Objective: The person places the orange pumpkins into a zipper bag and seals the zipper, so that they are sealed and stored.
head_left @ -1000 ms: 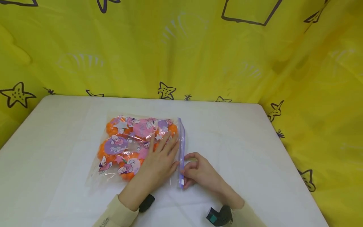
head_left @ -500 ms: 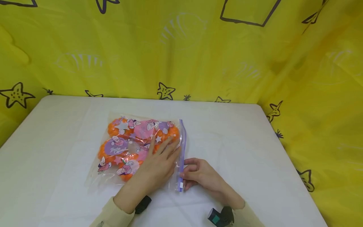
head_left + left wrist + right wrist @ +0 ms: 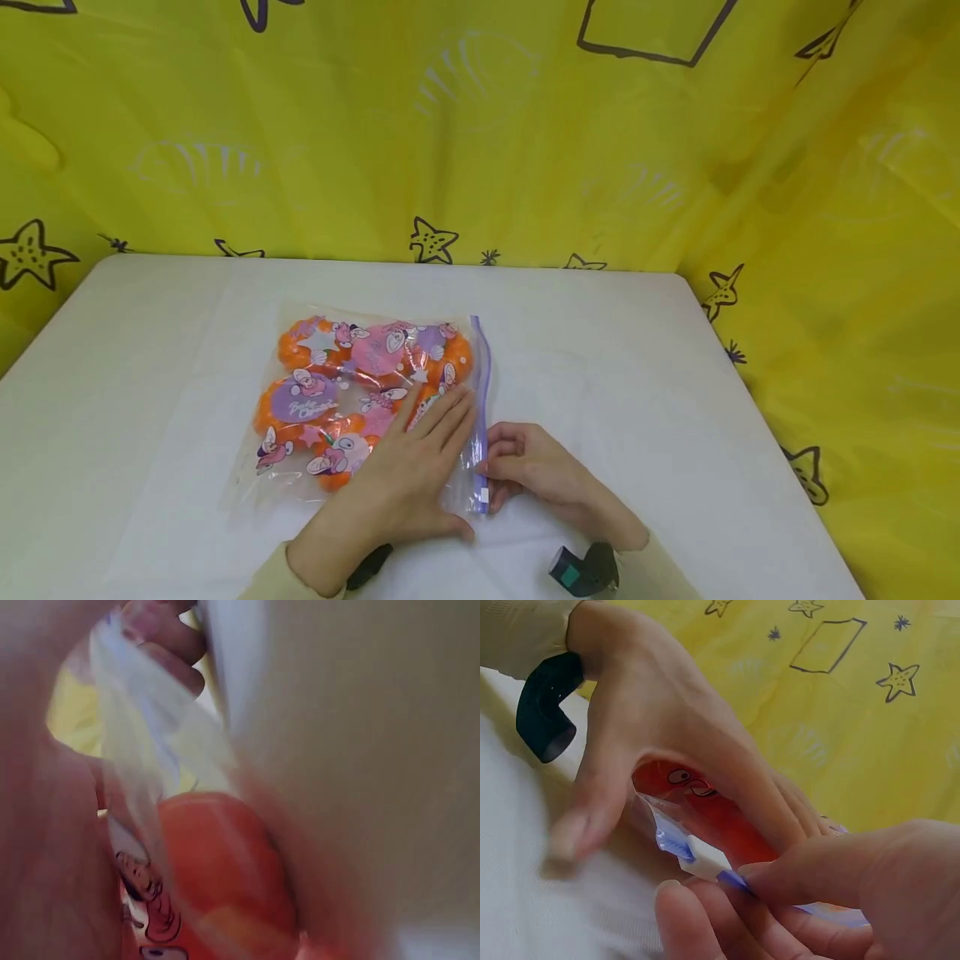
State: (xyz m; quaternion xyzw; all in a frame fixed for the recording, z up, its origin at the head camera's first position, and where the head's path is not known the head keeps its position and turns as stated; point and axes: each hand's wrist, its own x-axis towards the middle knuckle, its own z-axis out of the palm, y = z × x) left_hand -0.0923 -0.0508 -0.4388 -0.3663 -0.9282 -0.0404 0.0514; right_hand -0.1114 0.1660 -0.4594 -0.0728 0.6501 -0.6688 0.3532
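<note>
A clear zip bag (image 3: 303, 398), printed with pink and purple cartoon figures, lies flat on the table. Several round orange things (image 3: 217, 862) fill it; their kind is hidden by the print. Down its right side runs a purple zip strip (image 3: 485, 367), with a white slider (image 3: 705, 859) near the end closest to the person. The left hand (image 3: 411, 471) rests on the bag's right part, fingers straight and thumb spread towards the person. Thumb and fingers of the right hand (image 3: 536, 462) pinch the strip right beside the slider.
White cloth covers the table (image 3: 600, 367). A yellow curtain (image 3: 337, 125) with drawn stars and fish hangs behind and along the right side. A dark wrist camera (image 3: 581, 573) sits on the right wrist.
The left hand has slid slightly towards the person, and its thumb has swung away from the zip strip. The right hand stays at the strip, slightly lower; the bag has barely shifted.
</note>
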